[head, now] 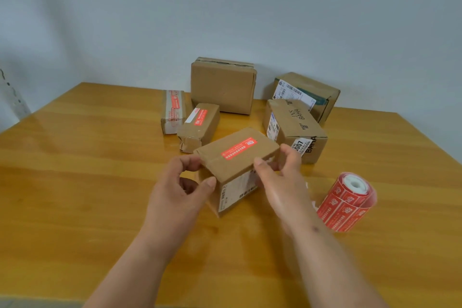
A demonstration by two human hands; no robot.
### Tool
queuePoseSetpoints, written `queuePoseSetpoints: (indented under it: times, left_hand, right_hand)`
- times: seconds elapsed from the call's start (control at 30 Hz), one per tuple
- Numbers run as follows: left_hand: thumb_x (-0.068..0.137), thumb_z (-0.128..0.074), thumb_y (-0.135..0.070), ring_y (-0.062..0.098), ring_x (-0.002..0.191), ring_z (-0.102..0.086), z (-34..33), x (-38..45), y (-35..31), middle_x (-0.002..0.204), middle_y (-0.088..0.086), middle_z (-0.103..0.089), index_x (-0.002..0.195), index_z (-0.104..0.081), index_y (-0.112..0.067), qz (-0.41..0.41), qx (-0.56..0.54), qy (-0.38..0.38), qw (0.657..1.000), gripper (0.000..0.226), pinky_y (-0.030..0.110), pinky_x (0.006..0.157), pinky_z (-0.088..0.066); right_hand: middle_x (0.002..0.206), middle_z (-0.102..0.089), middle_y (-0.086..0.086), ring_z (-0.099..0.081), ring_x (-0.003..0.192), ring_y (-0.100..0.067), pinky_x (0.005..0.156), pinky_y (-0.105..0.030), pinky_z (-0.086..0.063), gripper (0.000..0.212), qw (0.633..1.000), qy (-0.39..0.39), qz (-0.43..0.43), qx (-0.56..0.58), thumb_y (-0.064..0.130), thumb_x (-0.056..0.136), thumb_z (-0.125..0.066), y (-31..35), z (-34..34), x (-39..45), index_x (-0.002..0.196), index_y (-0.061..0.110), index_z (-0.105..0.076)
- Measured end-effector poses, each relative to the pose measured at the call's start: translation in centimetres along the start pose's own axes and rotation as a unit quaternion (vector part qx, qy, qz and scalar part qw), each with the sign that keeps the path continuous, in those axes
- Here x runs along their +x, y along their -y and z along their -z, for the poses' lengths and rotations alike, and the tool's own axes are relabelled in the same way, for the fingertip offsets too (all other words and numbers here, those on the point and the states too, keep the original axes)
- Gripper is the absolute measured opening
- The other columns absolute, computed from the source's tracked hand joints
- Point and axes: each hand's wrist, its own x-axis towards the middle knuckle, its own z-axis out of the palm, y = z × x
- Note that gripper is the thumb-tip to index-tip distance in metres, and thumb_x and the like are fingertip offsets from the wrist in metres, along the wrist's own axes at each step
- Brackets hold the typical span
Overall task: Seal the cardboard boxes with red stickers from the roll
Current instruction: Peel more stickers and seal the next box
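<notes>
- The box (236,157) sits tilted at mid-surface, held between both hands, with a red sticker (239,148) already lying across its top seam.
- The left hand (180,182) grips the box's near-left corner, thumb on the front face and fingers curled round the far side; the right hand (280,170) pinches the right end, thumb in front, fingers behind.
- The step in hand looks like finishing this box: run a thumb along the sticker from middle to ends so it bonds on both flaps, keeping the other hand steady on the box.
- Then set it with the stickered boxes (200,122) at the left rear, apart from the three (295,127) without red stickers at the back and right.
- The roll (348,201) stands near the right hand on the surface (75,182); reach for it with that hand.
- Peel one sticker cleanly and centre it over the next seam.
</notes>
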Motion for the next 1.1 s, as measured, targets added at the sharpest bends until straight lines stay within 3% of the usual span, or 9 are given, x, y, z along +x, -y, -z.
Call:
queuePoseSetpoints:
  times: [0.1,0.17,0.23,0.4,0.53,0.63,0.7,0.87,1.1]
  left_hand:
    - [0.089,-0.066,-0.018,0.004,0.080,-0.056,-0.8,1.0,0.4,0.108,-0.018,-0.056,0.119,-0.053,-0.048,-0.038,0.017,0.036,0.999,0.045,0.009,0.063,-0.048]
    - [0.089,-0.066,-0.019,0.002,0.084,-0.057,-1.2,2.3,0.7,0.112,-0.021,-0.052,0.127,-0.048,-0.051,-0.060,0.071,0.062,0.994,0.053,0.012,0.068,-0.050]
    - [0.090,-0.065,-0.021,-0.001,0.092,-0.057,-1.7,4.0,0.6,0.115,-0.027,-0.047,0.135,-0.039,-0.053,-0.062,0.110,0.083,0.989,0.061,0.010,0.067,-0.049]
    - [0.089,-0.066,-0.027,-0.004,0.100,-0.057,-3.1,8.6,0.9,0.128,-0.023,-0.043,0.147,-0.028,-0.045,-0.069,0.165,0.107,0.978,0.072,0.010,0.073,-0.045]
    - [0.087,-0.067,-0.027,-0.006,0.099,-0.055,-3.3,11.0,1.6,0.129,-0.022,-0.045,0.147,-0.027,-0.045,-0.053,0.179,0.080,0.979,0.074,0.013,0.076,-0.043]
    - [0.087,-0.068,-0.023,-0.006,0.100,-0.054,-3.0,12.0,2.0,0.130,-0.020,-0.047,0.147,-0.027,-0.045,-0.034,0.170,0.066,0.983,0.076,0.018,0.081,-0.044]
    - [0.087,-0.066,-0.019,-0.001,0.102,-0.057,-2.8,12.6,2.0,0.132,-0.017,-0.050,0.147,-0.029,-0.045,-0.022,0.163,0.061,0.984,0.075,0.022,0.083,-0.045]
    - [0.087,-0.064,-0.017,0.004,0.111,-0.058,-2.7,12.7,2.1,0.135,-0.016,-0.053,0.146,-0.031,-0.045,-0.010,0.161,0.071,0.984,0.073,0.026,0.089,-0.048]
    - [0.089,-0.066,-0.024,-0.003,0.100,-0.056,-4.8,9.8,1.1,0.129,-0.017,-0.051,0.141,-0.036,-0.046,-0.003,0.148,0.094,0.985,0.064,0.015,0.075,-0.042]
  right_hand:
    - [0.131,-0.045,0.012,-0.051,0.107,-0.004,0.083,-0.024,-0.045,0.071,1.000,0.024,0.014,0.015,0.041,0.090,-0.059,0.3,-1.2,0.7,0.144,0.040,-0.012]
    - [0.140,-0.039,0.012,-0.046,0.122,-0.011,0.100,-0.034,-0.043,0.074,0.999,0.034,0.025,-0.003,0.043,0.088,-0.060,0.4,-2.1,1.8,0.145,0.037,-0.013]
    - [0.146,-0.036,0.009,-0.042,0.129,-0.015,0.106,-0.042,-0.040,0.074,0.999,0.037,0.027,-0.011,0.047,0.086,-0.060,0.7,-3.2,3.3,0.145,0.036,-0.017]
    - [0.141,-0.045,0.005,-0.046,0.127,-0.013,0.106,-0.039,-0.041,0.060,1.000,0.021,0.013,0.000,0.038,0.091,-0.054,2.2,-5.6,8.4,0.144,0.029,-0.027]
    - [0.116,-0.052,0.014,-0.051,0.114,-0.010,0.092,-0.028,-0.042,0.029,0.999,0.054,0.004,0.006,0.030,0.094,-0.047,3.6,-6.4,11.3,0.123,0.035,-0.043]
    - [0.117,-0.053,0.013,-0.051,0.110,-0.010,0.088,-0.028,-0.040,0.034,0.996,0.081,0.022,-0.006,0.034,0.097,-0.040,4.3,-7.8,12.4,0.131,0.034,-0.043]
    - [0.129,-0.054,0.008,-0.051,0.118,-0.014,0.093,-0.029,-0.041,0.037,0.994,0.094,0.039,-0.028,0.035,0.099,-0.037,4.5,-8.8,13.0,0.136,0.032,-0.041]
    - [0.146,-0.038,0.003,-0.036,0.134,-0.016,0.099,-0.026,-0.030,0.049,0.990,0.103,0.057,-0.079,0.040,0.099,-0.038,4.4,-8.5,12.7,0.146,0.027,-0.029]
    - [0.133,-0.045,0.013,-0.043,0.123,-0.006,0.105,-0.033,-0.037,0.037,0.973,0.028,0.115,-0.196,0.043,0.095,-0.047,4.4,-0.6,7.3,0.131,0.033,-0.047]
